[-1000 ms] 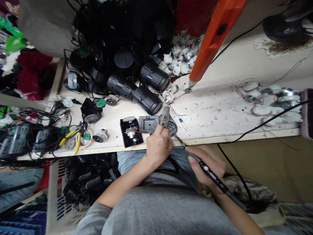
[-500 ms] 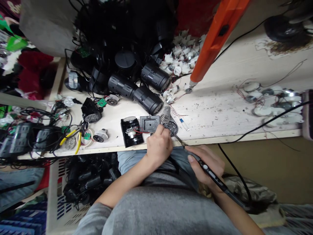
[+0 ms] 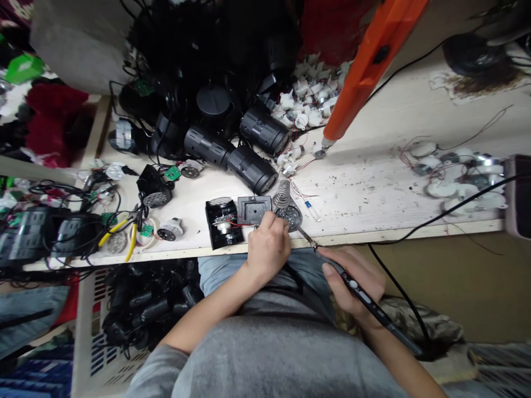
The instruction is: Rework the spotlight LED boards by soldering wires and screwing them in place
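Soldering iron (image 3: 375, 309) sits gripped in the right hand (image 3: 357, 282), its tip just beside the curled left hand (image 3: 267, 249), whose fingertips (image 3: 269, 219) touch a square black housing (image 3: 254, 209), any held item unclear, a coiled soldering-iron stand (image 3: 283, 194) just ahead.

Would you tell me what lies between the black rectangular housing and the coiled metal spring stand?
A square black plastic frame lies there, as the head view shows.

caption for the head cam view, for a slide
Head view: right hand holds a soldering iron, left hand rests on a black square housing at the bench edge
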Available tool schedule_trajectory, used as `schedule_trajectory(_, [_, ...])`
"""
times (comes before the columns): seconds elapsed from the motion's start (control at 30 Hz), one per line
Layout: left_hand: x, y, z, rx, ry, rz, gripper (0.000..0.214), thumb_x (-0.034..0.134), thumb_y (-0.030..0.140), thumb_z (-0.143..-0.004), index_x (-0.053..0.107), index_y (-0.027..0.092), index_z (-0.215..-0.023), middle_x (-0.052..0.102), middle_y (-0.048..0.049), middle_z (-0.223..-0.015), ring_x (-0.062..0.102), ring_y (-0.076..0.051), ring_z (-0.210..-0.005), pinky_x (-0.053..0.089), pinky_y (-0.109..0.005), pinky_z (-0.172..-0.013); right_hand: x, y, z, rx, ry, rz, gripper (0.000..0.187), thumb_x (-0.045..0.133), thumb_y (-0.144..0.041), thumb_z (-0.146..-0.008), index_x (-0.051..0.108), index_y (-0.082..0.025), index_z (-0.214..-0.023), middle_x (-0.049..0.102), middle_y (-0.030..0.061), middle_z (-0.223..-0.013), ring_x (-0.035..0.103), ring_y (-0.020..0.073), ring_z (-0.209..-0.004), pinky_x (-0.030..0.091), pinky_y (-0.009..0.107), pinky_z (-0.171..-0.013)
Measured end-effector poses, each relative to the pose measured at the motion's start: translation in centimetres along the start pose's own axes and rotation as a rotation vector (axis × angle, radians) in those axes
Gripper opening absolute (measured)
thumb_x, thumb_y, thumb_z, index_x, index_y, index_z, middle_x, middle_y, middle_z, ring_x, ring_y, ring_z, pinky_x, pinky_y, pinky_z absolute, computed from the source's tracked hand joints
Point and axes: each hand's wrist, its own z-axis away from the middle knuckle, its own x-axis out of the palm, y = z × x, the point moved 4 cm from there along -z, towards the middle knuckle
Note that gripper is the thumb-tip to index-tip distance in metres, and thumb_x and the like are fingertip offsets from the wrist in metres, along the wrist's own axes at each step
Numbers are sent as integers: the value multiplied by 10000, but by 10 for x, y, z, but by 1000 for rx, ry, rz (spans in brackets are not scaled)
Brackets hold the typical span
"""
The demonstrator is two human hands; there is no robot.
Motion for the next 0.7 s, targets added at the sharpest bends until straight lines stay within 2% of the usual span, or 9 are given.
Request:
schedule_trajectory(0.2, [4, 3, -2, -13, -14, -22, 278, 419, 183, -984, 696, 201, -1002, 644, -78, -1063, 652, -188, -843, 528, -291, -699, 1, -1, -2, 7, -73, 26, 294, 596, -84, -882, 689, -224, -1124, 732, 49, -897, 690, 177, -760, 590, 312, -657])
schedule_trajectory(0.5, [-1, 7, -5, 2, -73, -101, 262, 438, 172, -956, 699, 189, -983, 649, -90, -1072, 662, -200, -797, 519, -304, -657, 1, 1, -3, -5, -50, 8, 288, 599, -89, -881, 690, -218, -1122, 727, 50, -890, 689, 175, -743, 587, 303, -631])
schedule_trajectory(0.7, [-1, 6, -5, 13, -82, -99, 271, 427, 174, -964, 697, 190, -985, 652, -86, -1068, 667, -206, -812, 522, -309, -674, 2, 1, -2, 2, -94, 11, 294, 599, -74, -881, 681, -220, -1122, 730, 57, -906, 700, 182, -775, 596, 312, -667])
